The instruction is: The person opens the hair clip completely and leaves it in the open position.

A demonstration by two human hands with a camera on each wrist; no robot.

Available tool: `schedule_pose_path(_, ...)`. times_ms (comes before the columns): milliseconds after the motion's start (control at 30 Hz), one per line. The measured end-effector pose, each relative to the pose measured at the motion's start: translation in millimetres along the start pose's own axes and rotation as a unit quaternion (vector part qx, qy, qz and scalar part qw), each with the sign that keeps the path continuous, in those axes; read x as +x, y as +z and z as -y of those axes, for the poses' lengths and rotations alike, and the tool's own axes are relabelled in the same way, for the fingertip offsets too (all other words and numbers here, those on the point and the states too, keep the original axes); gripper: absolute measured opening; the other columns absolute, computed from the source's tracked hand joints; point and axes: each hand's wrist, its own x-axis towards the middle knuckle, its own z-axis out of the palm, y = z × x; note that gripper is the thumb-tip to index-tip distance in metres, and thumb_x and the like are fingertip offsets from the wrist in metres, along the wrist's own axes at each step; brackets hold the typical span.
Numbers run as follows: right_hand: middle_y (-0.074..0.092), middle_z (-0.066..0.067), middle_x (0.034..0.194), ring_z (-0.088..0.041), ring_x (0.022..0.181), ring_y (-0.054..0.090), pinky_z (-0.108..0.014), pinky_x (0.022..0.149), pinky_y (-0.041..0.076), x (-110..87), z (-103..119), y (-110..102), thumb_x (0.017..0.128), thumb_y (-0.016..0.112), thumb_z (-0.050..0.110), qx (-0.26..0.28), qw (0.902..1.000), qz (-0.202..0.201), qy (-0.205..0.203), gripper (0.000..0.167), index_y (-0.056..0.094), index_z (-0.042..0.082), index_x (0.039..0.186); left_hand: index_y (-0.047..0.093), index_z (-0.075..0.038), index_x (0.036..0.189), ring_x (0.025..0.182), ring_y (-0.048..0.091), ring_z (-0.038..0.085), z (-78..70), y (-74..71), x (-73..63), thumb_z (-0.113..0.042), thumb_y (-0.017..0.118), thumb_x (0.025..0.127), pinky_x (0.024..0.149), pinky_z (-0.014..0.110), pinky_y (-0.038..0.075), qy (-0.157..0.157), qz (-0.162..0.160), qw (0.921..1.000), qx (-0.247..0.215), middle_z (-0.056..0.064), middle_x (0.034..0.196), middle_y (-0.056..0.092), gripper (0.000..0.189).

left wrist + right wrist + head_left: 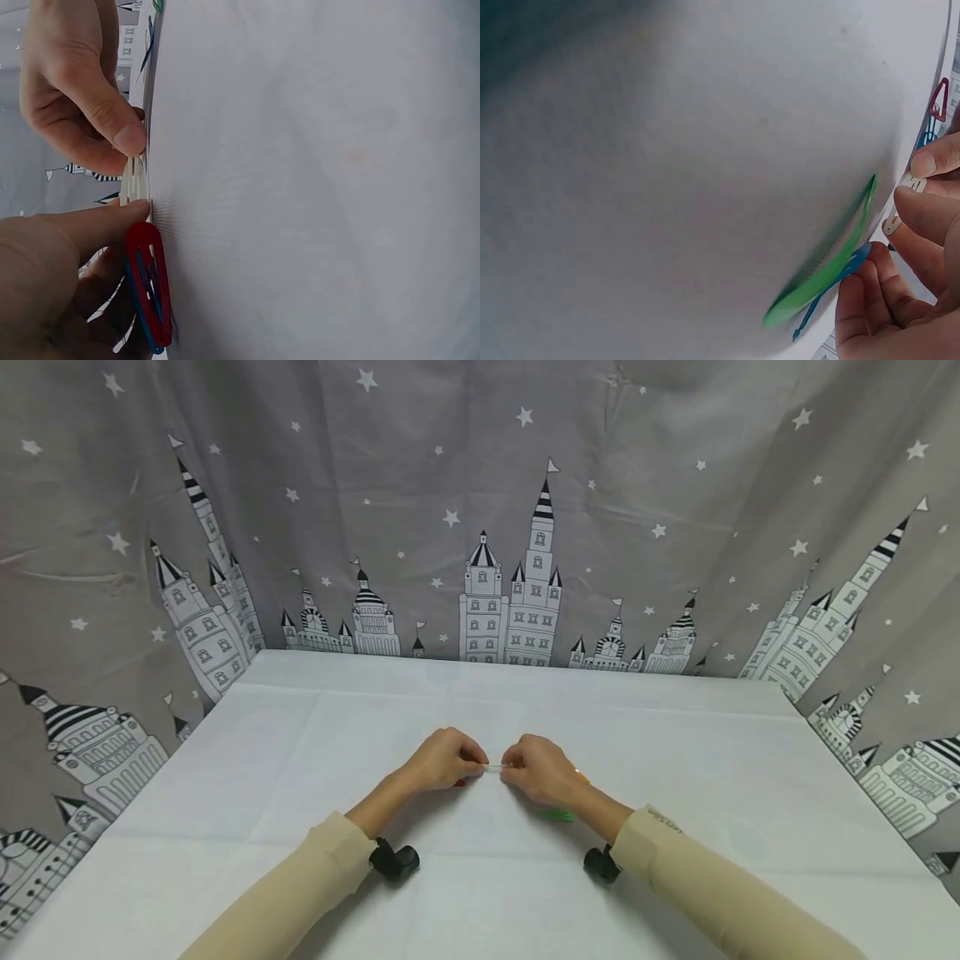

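Observation:
A small white snap hair clip (492,768) spans the gap between the two hands, level above the table. My left hand (442,762) pinches one end between thumb and finger; my right hand (543,770) pinches the other. Close under the left fingers are a red snap clip (137,236) and, partly behind it, a blue one (157,348); whether they touch the hand I cannot tell. In the right wrist view, another blue clip (853,262) appears at the right hand's lower fingers, beside a green clip (810,289).
A white cloth (480,893) covers the table. An orange object (582,774), mostly hidden, shows behind the right wrist. The grey curtain (420,485) with printed castles hangs along the back and sides. Black wrist cameras (395,862) sit at both cuffs.

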Motion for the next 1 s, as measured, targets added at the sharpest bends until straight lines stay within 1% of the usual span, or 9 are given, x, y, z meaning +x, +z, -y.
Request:
schedule_pose_path(133,0.059,-0.002,0.084,-0.014,0.074,0.051,-0.032,0.068,0.045,-0.5,-1.1,2.6,0.087,0.074,0.011,-0.017,0.9998,-0.005,-0.007,0.012,0.076,0.002,0.096,0.076,-0.005,0.089,0.053,0.056,0.009,-0.2,1.7,1.3,-0.002,0.072,0.087,0.053,0.025,0.047,-0.001,0.001,0.9998,0.019,-0.002,0.076,0.069,0.005)
schedule_pose_path(267,0.059,-0.002,0.084,-0.015,0.074,0.05,-0.032,0.068,0.044,-1.2,-0.9,3.3,0.087,0.074,0.011,-0.019,0.9998,-0.009,-0.006,0.013,0.076,0.002,0.096,0.076,-0.005,0.089,0.053,0.056,0.009,-0.1,2.7,2.1,-0.003,0.072,0.087,0.053,0.025,0.047,-0.008,-0.001,0.9997,0.023,-0.003,0.075,0.068,0.005)
schedule_pose_path(433,0.06,-0.003,0.086,-0.015,0.076,0.052,-0.033,0.07,0.046,-1.4,-0.3,3.2,0.087,0.075,0.011,-0.017,0.9998,-0.011,0.002,0.013,0.076,0.002,0.096,0.076,-0.004,0.091,0.055,0.056,0.009,-0.1,4.5,2.4,-0.004,0.073,0.087,0.054,0.025,0.047,-0.011,-0.004,0.9997,0.024,-0.002,0.078,0.068,0.005)
schedule_pose_path(667,0.059,-0.001,0.084,-0.015,0.076,0.051,-0.033,0.07,0.045,-0.3,-0.5,4.2,0.087,0.074,0.012,-0.017,0.9998,-0.005,0.012,0.015,0.075,0.002,0.098,0.076,-0.004,0.093,0.056,0.057,0.01,-0.4,5.4,0.6,-0.005,0.073,0.088,0.053,0.025,0.048,-0.026,-0.009,0.9994,0.02,-0.002,0.078,0.068,0.006)
schedule_pose_path(900,0.061,-0.002,0.087,-0.015,0.078,0.054,-0.034,0.073,0.048,-0.5,0.3,3.1,0.086,0.075,0.012,-0.017,0.9998,-0.005,0.011,0.017,0.074,0.001,0.099,0.076,-0.004,0.093,0.057,0.057,0.01,-0.3,4.0,-1.1,-0.004,0.073,0.088,0.054,0.025,0.048,-0.026,-0.011,0.9995,0.011,-0.002,0.079,0.068,0.006)
schedule_pose_path(1000,0.061,-0.003,0.087,-0.016,0.08,0.056,-0.035,0.074,0.048,-0.4,0.5,2.4,0.086,0.075,0.011,-0.016,0.9998,-0.004,0.01,0.017,0.074,0.001,0.099,0.076,-0.004,0.093,0.057,0.058,0.01,0.0,3.7,-1.0,-0.003,0.073,0.087,0.055,0.025,0.048,-0.021,-0.012,0.9997,0.009,-0.001,0.079,0.069,0.007)
